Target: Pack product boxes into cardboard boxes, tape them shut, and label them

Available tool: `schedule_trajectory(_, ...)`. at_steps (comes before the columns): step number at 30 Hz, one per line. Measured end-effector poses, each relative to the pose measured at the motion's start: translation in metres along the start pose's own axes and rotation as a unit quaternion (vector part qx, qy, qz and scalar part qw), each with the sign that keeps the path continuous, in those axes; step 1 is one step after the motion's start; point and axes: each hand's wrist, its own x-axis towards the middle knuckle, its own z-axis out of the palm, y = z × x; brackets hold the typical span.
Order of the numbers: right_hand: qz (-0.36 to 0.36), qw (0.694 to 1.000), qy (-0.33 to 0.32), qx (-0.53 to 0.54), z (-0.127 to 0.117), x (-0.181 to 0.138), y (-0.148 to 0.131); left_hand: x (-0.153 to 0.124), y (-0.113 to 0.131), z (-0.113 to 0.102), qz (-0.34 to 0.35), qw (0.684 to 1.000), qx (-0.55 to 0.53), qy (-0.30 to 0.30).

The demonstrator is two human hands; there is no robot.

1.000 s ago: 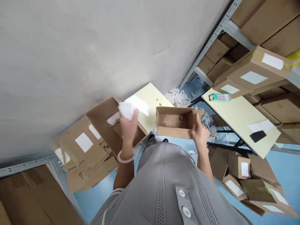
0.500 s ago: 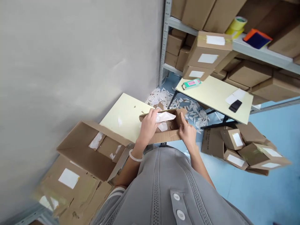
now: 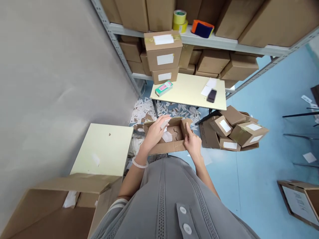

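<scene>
A grey knitted garment (image 3: 171,196) with ribbed vertical seams and two round buttons (image 3: 183,219) — striped cuff at the left sleeve (image 3: 117,204) — a pale bangle (image 3: 139,163) on the left wrist.

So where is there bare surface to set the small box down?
The near table beside the left hand is bare. The far table is free mid-top, between the green packet and dark phone. Paper scraps and boxes crowd the floor beneath.

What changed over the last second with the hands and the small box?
The left hand carried a white packet from over the large open carton into the small box and now presses it down inside. The right hand stayed gripping the box's right end.
</scene>
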Motion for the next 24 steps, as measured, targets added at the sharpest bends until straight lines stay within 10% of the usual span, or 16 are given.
schedule_trajectory(9,0.115,0.992,0.034,0.048,0.001,0.079,0.058,0.140,-0.018,0.043,0.064,0.992,-0.105,-0.039)
schedule_trajectory(18,0.219,0.973,0.049,0.049,-0.021,0.261,0.109,0.347,-0.055,0.105,0.130,0.969,0.052,-0.206)
schedule_trajectory(24,0.211,0.975,0.055,0.042,-0.024,0.356,0.135,0.433,-0.099,0.095,0.092,0.974,0.152,-0.138)
